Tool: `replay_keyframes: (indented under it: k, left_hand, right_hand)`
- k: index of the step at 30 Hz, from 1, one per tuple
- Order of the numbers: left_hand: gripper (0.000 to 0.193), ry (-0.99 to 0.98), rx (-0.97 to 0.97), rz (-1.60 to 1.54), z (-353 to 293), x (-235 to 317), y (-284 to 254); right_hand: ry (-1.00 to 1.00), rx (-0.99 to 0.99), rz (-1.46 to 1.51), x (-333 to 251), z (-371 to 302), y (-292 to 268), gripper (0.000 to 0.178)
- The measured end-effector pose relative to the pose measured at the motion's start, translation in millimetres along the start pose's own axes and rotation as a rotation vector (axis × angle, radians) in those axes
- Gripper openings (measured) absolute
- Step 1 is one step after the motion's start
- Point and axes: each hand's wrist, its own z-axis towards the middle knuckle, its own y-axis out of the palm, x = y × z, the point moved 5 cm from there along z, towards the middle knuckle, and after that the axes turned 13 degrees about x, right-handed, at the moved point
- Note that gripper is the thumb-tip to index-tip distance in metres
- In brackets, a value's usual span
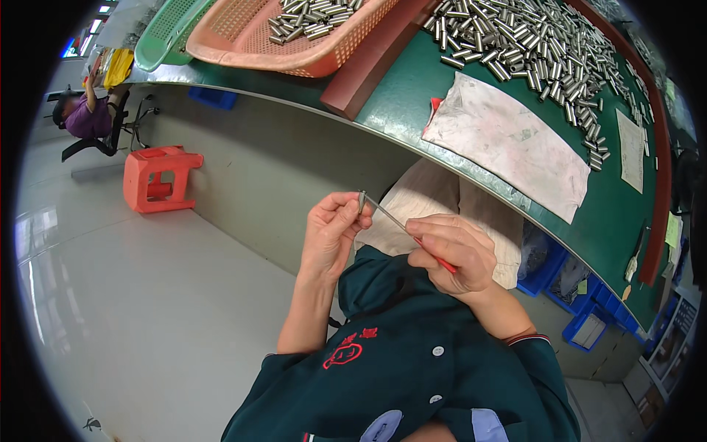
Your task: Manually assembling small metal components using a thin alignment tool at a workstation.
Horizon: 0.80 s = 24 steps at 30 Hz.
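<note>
Between the thumb and fingers of my left hand is a small metal cylinder, held over my lap. My right hand grips a thin tool with a steel shaft and a red handle. The shaft points at the upper end of the cylinder; whether its tip is inside or only touching, I cannot tell. On the green table beyond my hands lies a stained white cloth. Behind the cloth spreads a large heap of similar metal cylinders.
A pink basket with more cylinders overhangs the table edge, beside a green basket. Reddish-brown rails border the heap. Blue bins sit under the table at right. On the left floor are a red stool and a seated person.
</note>
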Motion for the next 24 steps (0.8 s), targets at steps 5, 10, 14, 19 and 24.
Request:
replay_keyframes:
  k: [5, 10, 14, 19, 24]
  left_hand:
    - [0.009, 0.131, 0.081, 0.109, -2.0, 4.1, 3.6]
    - [0.009, 0.304, 0.203, 0.089, 1.4, 12.3, -2.4]
    - [0.009, 0.447, 0.248, 0.149, -0.3, 21.4, -4.5]
    - [0.011, 0.660, 0.256, 0.381, -7.6, 22.2, 0.5]
    - [0.013, 0.783, 0.266, 0.500, -8.2, 24.2, 0.9]
  right_hand:
    - [0.033, -0.108, -0.051, -3.2, 2.8, 6.7, 0.021]
    - [0.027, -0.130, -0.009, -9.3, 2.3, 11.4, 0.019]
    - [0.003, -0.135, 0.057, -11.9, 3.9, 5.8, 0.021]
    - [0.000, -0.076, 0.055, -7.6, 1.6, 3.4, 0.021]
    - [0.004, -0.065, 0.045, -7.6, 2.5, 4.6, 0.019]
